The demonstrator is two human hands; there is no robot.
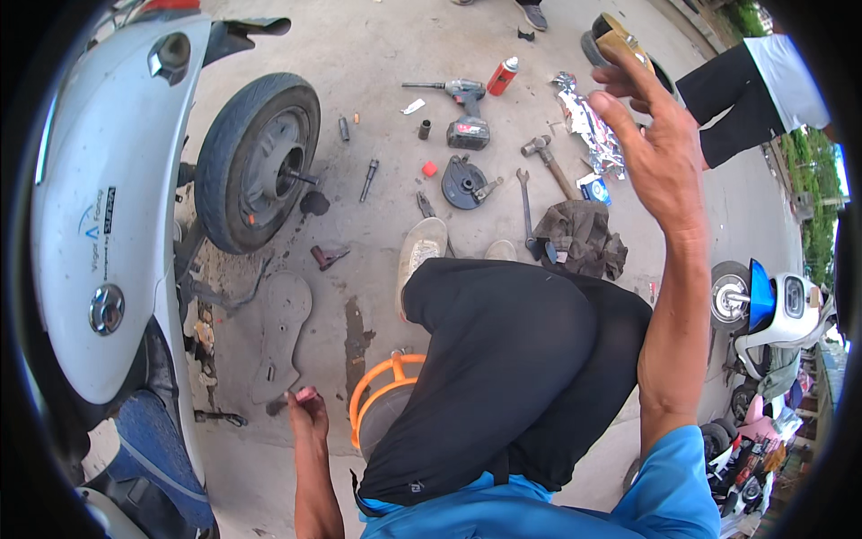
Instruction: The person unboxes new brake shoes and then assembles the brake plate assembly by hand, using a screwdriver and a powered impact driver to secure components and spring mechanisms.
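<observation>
Head view: white scooter (99,180) propped, one black front wheel (256,162) still on its axle, round dark brake plate (465,182) already out on the concrete floor (377,72). Left hand (308,406) low, pinching a small pink piece (306,393). Right hand (655,148) raised, fingers spread, empty. One cordless drill (465,112), one hammer (549,162), one spanner (526,211); reassembly likely remains.

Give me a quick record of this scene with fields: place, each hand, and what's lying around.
place: concrete ground beside a white scooter
left hand: low, fingers on a small pink thing, grip unclear
right hand: raised, open, empty
nearby: front wheel, cordless drill, hammer, wrench, red spray can, orange stool
</observation>
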